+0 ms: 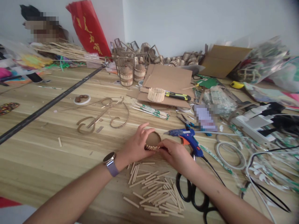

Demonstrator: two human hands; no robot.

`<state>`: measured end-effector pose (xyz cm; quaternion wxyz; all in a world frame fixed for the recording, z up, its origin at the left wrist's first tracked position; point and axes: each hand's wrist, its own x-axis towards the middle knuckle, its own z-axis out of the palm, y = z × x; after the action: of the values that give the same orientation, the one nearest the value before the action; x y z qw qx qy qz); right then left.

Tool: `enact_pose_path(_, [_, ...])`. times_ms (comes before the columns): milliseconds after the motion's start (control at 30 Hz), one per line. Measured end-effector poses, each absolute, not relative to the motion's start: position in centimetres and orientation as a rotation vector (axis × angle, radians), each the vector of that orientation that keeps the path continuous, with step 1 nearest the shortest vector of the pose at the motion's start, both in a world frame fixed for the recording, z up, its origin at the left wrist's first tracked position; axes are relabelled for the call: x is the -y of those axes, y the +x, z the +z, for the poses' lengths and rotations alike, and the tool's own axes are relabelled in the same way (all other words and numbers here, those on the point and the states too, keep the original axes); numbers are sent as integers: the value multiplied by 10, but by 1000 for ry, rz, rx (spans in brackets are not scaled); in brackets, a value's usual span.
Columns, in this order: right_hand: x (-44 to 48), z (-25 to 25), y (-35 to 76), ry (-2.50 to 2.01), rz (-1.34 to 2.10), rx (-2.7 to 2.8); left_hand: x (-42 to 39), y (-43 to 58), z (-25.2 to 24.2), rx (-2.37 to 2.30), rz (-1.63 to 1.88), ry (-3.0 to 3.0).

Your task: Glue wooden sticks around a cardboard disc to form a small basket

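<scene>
My left hand (135, 141), with a watch on its wrist, grips a round brown ring (153, 147). Short pale wooden sticks line the ring's near side. At the ring's right edge, the fingers of my right hand (175, 154) are pinched together; whether they hold a stick is hidden. Below both hands lies a loose pile of short wooden sticks (158, 196). A blue glue gun (192, 138) lies just beyond my right hand, its nozzle pointing left. Black-handled scissors (195, 196) are partly covered by my right forearm.
Behind my hands, a stick-lined ring (156, 95) and a utility knife (178, 95) rest on cardboard (167, 77). Small finished barrels (126, 76) stand farther back. A white power strip (252, 123), cables and a tape roll (231, 155) crowd the right. Curled strips (86, 125) lie left.
</scene>
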<state>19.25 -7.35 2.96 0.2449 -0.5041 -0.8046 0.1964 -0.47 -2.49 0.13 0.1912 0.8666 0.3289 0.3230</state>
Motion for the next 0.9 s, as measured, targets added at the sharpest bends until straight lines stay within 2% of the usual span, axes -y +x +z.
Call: enact_pose_path(900, [75,24,191,-1308,466,2197,23,-8,3,-885,860,2384])
